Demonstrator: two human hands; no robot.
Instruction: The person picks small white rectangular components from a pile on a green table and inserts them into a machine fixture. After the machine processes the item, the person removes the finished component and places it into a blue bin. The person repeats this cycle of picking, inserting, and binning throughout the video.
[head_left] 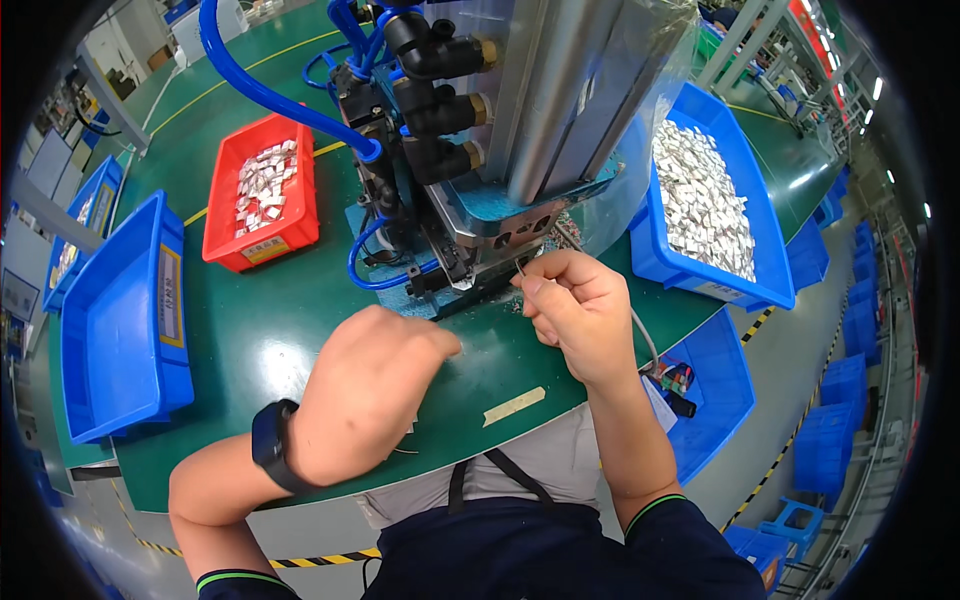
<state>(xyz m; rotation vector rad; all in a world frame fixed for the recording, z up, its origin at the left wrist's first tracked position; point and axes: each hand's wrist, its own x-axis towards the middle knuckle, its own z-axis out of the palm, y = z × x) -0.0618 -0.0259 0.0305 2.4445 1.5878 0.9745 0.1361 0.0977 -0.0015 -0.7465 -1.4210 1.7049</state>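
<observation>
My right hand [575,310] is closed in a pinch at the front of a pneumatic press [520,220]. Between thumb and forefinger is a small thin piece [520,268], too small to name, its tip close to the press's lower jaw. My left hand [365,385], with a black wristband [272,447], hovers over the green table, left of and nearer than the right. Its fingers curl down and inward, mostly hidden behind the back of the hand; what they hold, if anything, does not show. A small white bit and a thin wire [404,451] peek out below it.
A red bin [308,200] of small white parts stands left of the press, a blue bin [770,260] heaped with similar parts to its right. An empty blue bin [110,340] is far left. Blue hoses [290,117] arch overhead; tape [514,406] lies near the front edge.
</observation>
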